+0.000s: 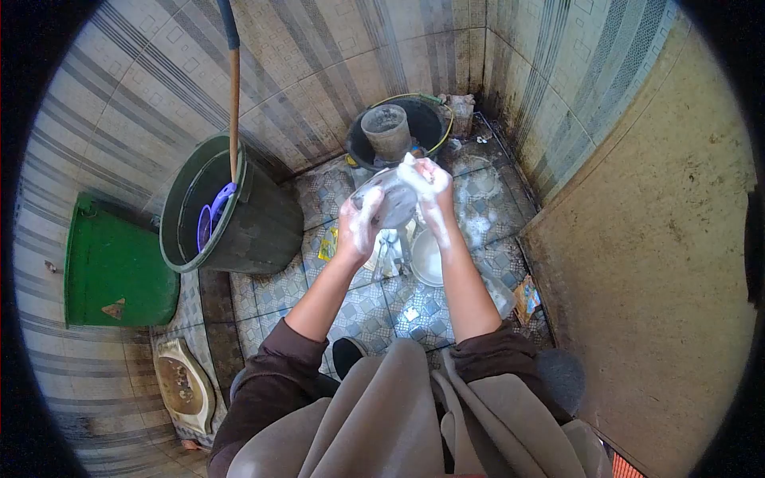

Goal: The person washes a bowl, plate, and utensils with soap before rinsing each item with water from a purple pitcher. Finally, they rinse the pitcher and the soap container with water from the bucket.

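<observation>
A greyish see-through plastic bowl [394,205], tilted and streaked with suds, is held up before me. My left hand [362,225] is closed on its near left edge, with foam over the thumb and fingers. At its upper right edge, my right hand [433,182] is curled and thick with white foam, which hides what the fingers press on. Beneath my hands, a white bowl [428,261] sits on the tiled floor beside some shiny utensils [388,253].
A black basin [434,127] holding a grey tub [386,131] stands near the corner. On the left are a large dark bucket [259,227] with a purple-handled item [224,195], a green bin [119,263] and a squat toilet [185,382]. A board [645,239] borders the right.
</observation>
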